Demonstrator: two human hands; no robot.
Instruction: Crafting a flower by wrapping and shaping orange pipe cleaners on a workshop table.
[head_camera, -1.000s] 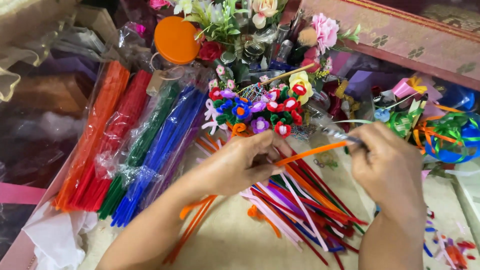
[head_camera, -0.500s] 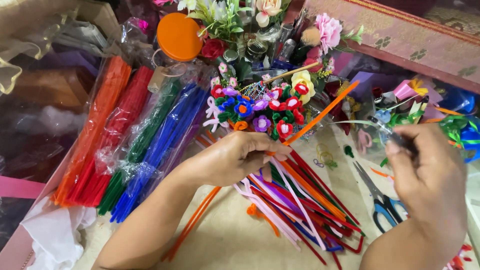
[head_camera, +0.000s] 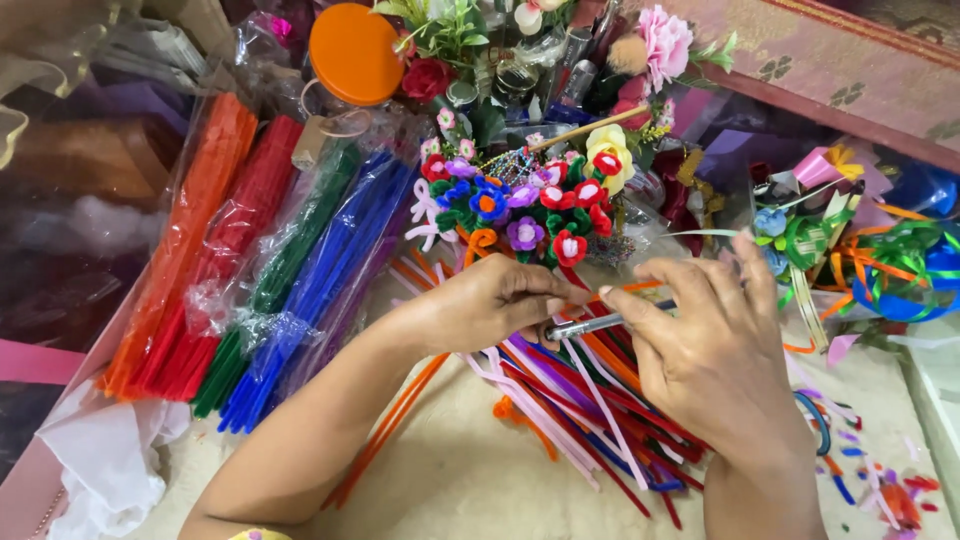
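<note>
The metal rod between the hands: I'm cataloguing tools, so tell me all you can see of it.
The metal rod is thin, silvery and shiny, lying nearly level, its right end slightly higher. The left hand pinches its left end; the right hand grips the other, hiding its tip. An orange pipe cleaner runs alongside. It is above loose pipe cleaners.

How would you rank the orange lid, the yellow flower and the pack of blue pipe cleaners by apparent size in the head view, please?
1. Pack of blue pipe cleaners, by far the longest.
2. Orange lid.
3. Yellow flower, smallest, though partly hidden by the small red flowers.
</note>
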